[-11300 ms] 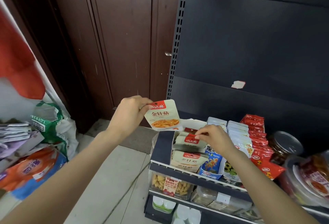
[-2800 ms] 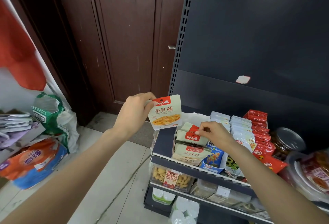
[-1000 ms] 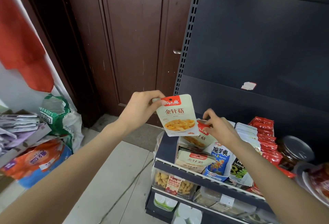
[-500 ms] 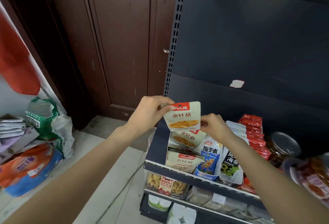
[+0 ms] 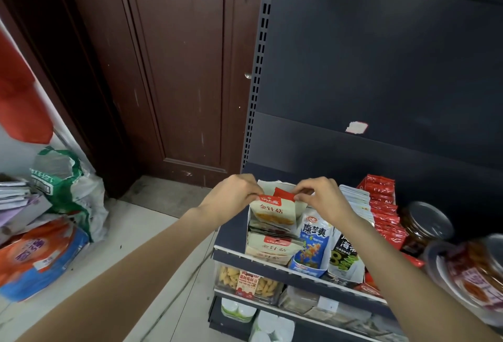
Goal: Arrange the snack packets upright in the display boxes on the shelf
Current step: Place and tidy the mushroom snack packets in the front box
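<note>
Snack packet (image 5: 275,212), cream with a red top band and a picture of orange food, is held upright at the back of the leftmost display box (image 5: 268,256) on the shelf (image 5: 272,262). Its top left corner is pinched by the left hand (image 5: 231,197), whose grip is closed on the packet. At 3 o'clock from it, the right hand (image 5: 324,200) is seen with fingertips pressed together on the top edge of a second packet (image 5: 283,194) with a red top, standing just behind the first. In front of the held packet, toward 6 o'clock, more cream packets (image 5: 272,245) lie tilted or flat in the same box. At 3 o'clock from the box, a blue and white packet (image 5: 313,243) stands upright in its own box, with a black and green packet (image 5: 344,257) beside it. Further toward 3 o'clock a row of red packets (image 5: 383,211) is seen, then a lidded jar (image 5: 424,226). A brown door (image 5: 177,69) stands at 11 o'clock.
</note>
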Demonstrator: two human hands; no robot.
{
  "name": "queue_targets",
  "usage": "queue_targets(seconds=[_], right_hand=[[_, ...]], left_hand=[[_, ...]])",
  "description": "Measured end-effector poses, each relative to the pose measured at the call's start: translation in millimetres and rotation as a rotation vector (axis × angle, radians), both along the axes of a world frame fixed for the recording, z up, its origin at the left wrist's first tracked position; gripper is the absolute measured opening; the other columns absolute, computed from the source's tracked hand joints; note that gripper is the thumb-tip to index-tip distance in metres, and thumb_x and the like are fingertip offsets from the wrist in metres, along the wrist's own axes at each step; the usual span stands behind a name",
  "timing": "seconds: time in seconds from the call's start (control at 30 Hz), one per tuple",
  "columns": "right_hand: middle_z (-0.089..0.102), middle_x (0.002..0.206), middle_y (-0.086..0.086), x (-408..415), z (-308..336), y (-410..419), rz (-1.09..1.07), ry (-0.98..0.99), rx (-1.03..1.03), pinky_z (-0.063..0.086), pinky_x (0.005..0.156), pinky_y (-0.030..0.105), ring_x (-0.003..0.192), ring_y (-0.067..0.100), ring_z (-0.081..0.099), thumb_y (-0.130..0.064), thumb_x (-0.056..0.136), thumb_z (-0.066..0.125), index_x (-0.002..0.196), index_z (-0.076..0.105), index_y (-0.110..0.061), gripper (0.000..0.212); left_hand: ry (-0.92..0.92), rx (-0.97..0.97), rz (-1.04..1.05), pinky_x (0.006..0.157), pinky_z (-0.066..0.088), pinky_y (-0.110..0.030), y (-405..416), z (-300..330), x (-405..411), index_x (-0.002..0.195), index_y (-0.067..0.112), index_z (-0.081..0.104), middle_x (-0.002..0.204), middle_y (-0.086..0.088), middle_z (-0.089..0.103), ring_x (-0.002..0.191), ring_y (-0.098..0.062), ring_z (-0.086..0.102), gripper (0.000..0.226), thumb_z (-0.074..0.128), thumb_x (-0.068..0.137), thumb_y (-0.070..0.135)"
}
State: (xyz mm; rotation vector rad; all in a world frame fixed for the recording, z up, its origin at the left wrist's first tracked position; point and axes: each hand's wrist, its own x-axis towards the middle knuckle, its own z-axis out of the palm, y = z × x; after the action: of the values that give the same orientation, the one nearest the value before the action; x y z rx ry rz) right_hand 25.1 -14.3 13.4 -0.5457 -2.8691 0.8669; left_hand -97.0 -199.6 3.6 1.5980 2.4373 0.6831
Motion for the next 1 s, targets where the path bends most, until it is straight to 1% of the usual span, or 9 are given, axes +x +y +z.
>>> queue_targets(seconds=[0.13, 0.23, 0.33, 0.43, 0.57, 0.7, 0.77, 0.83, 1.0], right_hand=[[0.070, 0.084, -0.006, 2.7, -0.4, -0.6, -0.012, 0.050, 0.002, 0.052, 0.077, 0.032, 0.079, 0.005, 0.060, -0.017, 0.082, 0.070, 0.083, 0.072, -0.021, 0.005], [0.068, 0.081, -0.007, 2.9, -1.8, -1.5, -0.030, 0.060, 0.001, 0.054, 0.076, 0.036, 0.078, 0.006, 0.061, -0.019, 0.081, 0.071, 0.080, 0.069, -0.024, 0.005], [0.068, 0.084, -0.005, 2.3, -2.5, -3.3, -0.040, 0.054, -0.022, 0.053, 0.076, 0.034, 0.080, 0.007, 0.060, -0.018, 0.083, 0.069, 0.083, 0.068, -0.023, 0.005], [0.064, 0.086, -0.004, 2.4, -1.8, -7.7, -0.013, 0.017, -0.028, 0.051, 0.073, 0.027, 0.081, 0.008, 0.058, -0.016, 0.089, 0.062, 0.087, 0.069, -0.019, 0.008], [0.059, 0.075, 0.000, 1.4, 3.2, -15.6, -0.022, -0.041, -0.093, 0.049, 0.070, 0.033, 0.075, 0.015, 0.058, -0.038, 0.090, 0.056, 0.085, 0.069, -0.019, 0.023], [0.065, 0.097, 0.003, -3.4, -1.3, -17.5, -0.044, -0.145, 0.131, 0.052, 0.074, 0.033, 0.089, 0.017, 0.061, -0.019, 0.089, 0.062, 0.098, 0.069, -0.016, 0.012], [0.064, 0.099, 0.003, -4.9, -3.6, -18.3, -0.095, -0.115, 0.217, 0.050, 0.072, 0.033, 0.092, 0.020, 0.061, -0.017, 0.090, 0.059, 0.099, 0.067, -0.016, 0.012], [0.062, 0.102, 0.003, -7.2, -5.5, -19.8, -0.108, -0.093, 0.297, 0.049, 0.071, 0.030, 0.094, 0.020, 0.060, -0.016, 0.092, 0.056, 0.107, 0.065, -0.016, 0.018], [0.058, 0.110, 0.004, -13.4, -13.2, -22.6, -0.082, -0.103, 0.431, 0.052, 0.077, 0.032, 0.099, 0.021, 0.058, -0.010, 0.092, 0.053, 0.124, 0.058, -0.018, 0.033]], left_hand=[[0.055, -0.115, -0.013, 0.090, 0.049, -0.032, 8.5, -2.7, 1.9, 0.118, 0.019, 0.066, 0.116, 0.000, 0.059, 0.102, -0.017, 0.058, 0.027, 0.053, 0.095, 0.024], [-0.027, -0.086, 0.038, 0.087, 0.052, -0.030, 12.3, -7.3, 1.9, 0.117, 0.020, 0.060, 0.114, 0.001, 0.060, 0.100, -0.015, 0.059, 0.025, 0.058, 0.092, 0.020], [-0.142, 0.021, 0.152, 0.080, 0.054, -0.033, 15.3, -9.3, 2.4, 0.111, 0.020, 0.048, 0.102, 0.003, 0.056, 0.090, -0.014, 0.057, 0.030, 0.064, 0.087, 0.014], [-0.118, 0.059, 0.197, 0.081, 0.052, -0.035, 22.1, -9.6, 2.7, 0.113, 0.016, 0.052, 0.101, 0.002, 0.053, 0.092, -0.016, 0.057, 0.030, 0.064, 0.086, 0.011], [-0.106, 0.074, 0.214, 0.081, 0.052, -0.035, 29.1, -10.2, 3.8, 0.110, 0.012, 0.058, 0.103, -0.002, 0.054, 0.093, -0.019, 0.058, 0.022, 0.061, 0.088, 0.010], [-0.115, 0.109, 0.165, 0.082, 0.051, -0.031, 26.9, -9.9, 3.9, 0.113, 0.015, 0.053, 0.104, 0.003, 0.047, 0.092, -0.015, 0.055, 0.030, 0.064, 0.086, 0.009], [-0.176, 0.128, 0.088, 0.079, 0.048, -0.020, 19.5, -9.0, 2.5, 0.110, 0.015, 0.052, 0.100, 0.005, 0.043, 0.084, -0.008, 0.051, 0.034, 0.070, 0.081, 0.009], [-0.241, 0.061, -0.008, 0.071, 0.044, -0.010, 10.7, -7.9, 1.5, 0.107, 0.013, 0.057, 0.095, 0.005, 0.047, 0.078, -0.006, 0.051, 0.031, 0.072, 0.080, 0.011], [-0.198, -0.182, -0.166, 0.072, 0.044, -0.008, 4.1, -12.4, -1.9, 0.113, 0.012, 0.068, 0.108, 0.000, 0.068, 0.086, -0.006, 0.061, 0.030, 0.068, 0.084, 0.021]])
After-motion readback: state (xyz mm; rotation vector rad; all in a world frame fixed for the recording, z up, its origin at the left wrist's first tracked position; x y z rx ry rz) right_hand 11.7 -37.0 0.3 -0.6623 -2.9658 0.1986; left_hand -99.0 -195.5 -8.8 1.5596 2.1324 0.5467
